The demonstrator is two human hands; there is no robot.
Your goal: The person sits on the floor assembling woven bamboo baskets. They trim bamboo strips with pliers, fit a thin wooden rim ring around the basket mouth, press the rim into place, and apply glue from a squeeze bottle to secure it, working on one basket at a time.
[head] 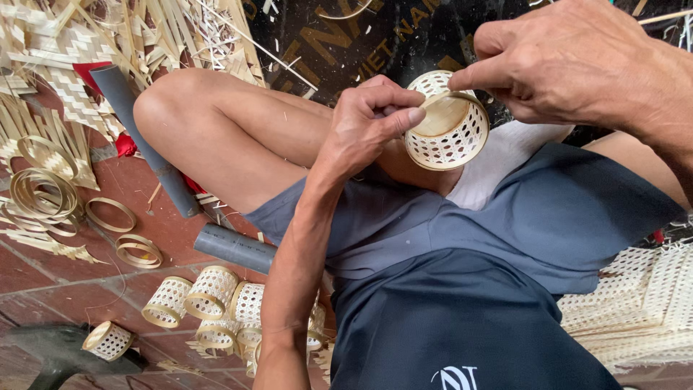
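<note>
Hands: left (368,119) and right (570,61) pinch woven basket (447,137) rim.

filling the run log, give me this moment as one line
left hand: pinches basket rim | right hand: forefinger on rim | woven basket: held above lap

Woven cane cylinders: one held at the knees (446,123); about seven more clustered on the floor (211,291), the arm hiding part of the pile, plus one lying apart (108,340). Loose cane rings on the floor: roughly five (110,214). Grey pipes: two (234,248). Woven cane sheets: one stack (635,303).
</note>
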